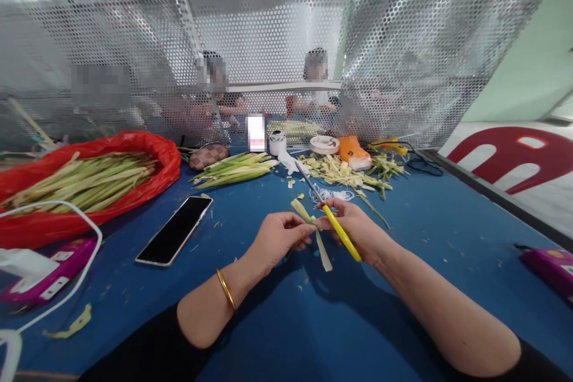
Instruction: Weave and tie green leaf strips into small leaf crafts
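Note:
Both hands meet over the middle of the blue table. My left hand [286, 236], with a gold bangle at the wrist, pinches a pale green leaf strip [323, 250] that looks like corn husk. One end of the strip points up and away, the other hangs toward me, and it narrows at the fingers. My right hand [349, 224] is closed around yellow-handled scissors [341, 233], seen nearly edge-on, with their metal blades pointing away to the upper left. Its thumb and fingertips also touch the strip's narrow middle. What lies between the fingertips is partly hidden.
A red plastic bag [168, 158] of long leaves stands left, near a phone [176, 230] and a purple power strip [74, 256]. Behind my hands are a leaf bundle [237, 168], white string [335, 195], trimmings [333, 170], tape [324, 144] and an orange packet [354, 152].

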`<action>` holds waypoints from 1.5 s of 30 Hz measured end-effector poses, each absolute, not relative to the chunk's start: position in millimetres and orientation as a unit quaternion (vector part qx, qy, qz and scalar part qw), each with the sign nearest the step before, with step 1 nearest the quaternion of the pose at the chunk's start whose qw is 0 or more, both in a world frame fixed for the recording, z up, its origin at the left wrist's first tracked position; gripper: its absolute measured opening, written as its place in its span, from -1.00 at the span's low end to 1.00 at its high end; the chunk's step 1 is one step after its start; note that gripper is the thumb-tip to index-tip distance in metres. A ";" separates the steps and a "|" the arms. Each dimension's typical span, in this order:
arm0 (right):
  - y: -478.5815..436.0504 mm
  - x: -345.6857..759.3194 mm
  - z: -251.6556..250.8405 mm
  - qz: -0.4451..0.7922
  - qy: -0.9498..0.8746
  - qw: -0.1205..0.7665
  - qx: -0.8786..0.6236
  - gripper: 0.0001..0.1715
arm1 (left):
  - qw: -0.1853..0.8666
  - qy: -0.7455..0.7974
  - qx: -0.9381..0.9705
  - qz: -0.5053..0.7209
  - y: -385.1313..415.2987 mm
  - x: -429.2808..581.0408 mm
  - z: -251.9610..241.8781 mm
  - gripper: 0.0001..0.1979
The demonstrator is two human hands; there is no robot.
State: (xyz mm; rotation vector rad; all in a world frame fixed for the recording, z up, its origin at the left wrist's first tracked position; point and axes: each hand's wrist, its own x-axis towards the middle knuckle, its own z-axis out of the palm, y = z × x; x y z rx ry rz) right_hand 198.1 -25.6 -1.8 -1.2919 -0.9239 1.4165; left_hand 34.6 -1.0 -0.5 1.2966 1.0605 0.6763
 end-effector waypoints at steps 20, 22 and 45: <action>-19.5 224.0 -4.9 0.354 -0.571 0.469 -0.574 -0.29 | 0.761 0.443 0.244 0.406 16.6 22.0 5.5 -0.96; -19.4 230.8 -6.5 0.298 -0.613 0.428 -0.594 -0.33 | 0.757 0.443 0.209 0.432 21.1 17.8 10.6 -0.96; -29.9 220.9 -7.0 0.250 -0.706 0.291 -0.596 -0.26 | 0.659 0.404 0.121 0.622 37.9 6.7 5.9 -0.92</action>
